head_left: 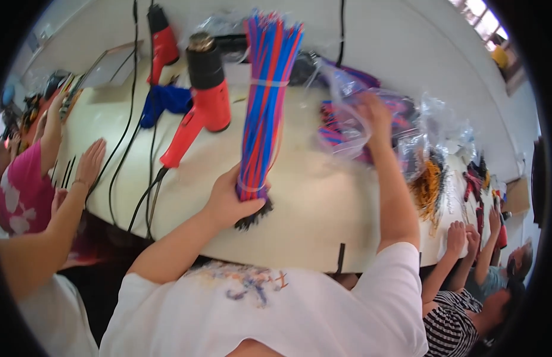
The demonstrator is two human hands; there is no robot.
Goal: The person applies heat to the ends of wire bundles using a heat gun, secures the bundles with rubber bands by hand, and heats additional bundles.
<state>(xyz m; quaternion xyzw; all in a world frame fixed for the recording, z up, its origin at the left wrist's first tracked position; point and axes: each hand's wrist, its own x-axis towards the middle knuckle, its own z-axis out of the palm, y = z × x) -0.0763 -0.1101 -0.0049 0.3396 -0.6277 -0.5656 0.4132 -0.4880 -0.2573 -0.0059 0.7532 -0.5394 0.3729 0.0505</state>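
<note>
Holding the bundle of red and blue wires (265, 101) upright near its lower end, the left hand (228, 202) keeps its grip closed around the bundle just above the dark frayed tips, which rest near the table (323, 220) edge. A steady hold low on the bundle probably works best, since the wires are thin, stiff and long, fanning apart at the top above a pale tie band; squeezing closer to the band would likely keep them from splaying. The right hand (374, 116) reaches into a heap of clear plastic bags (359, 119), its grip pinched on the crinkled film of one bag; whether anything else sits in the fingers I cannot tell. The bags are glossy and wrinkled, showing more red and blue wires inside. Just left of the bundle stands a red and black heat gun (204, 101), smooth-bodied with a metal nozzle, its black cord trailing across the pale table.
</note>
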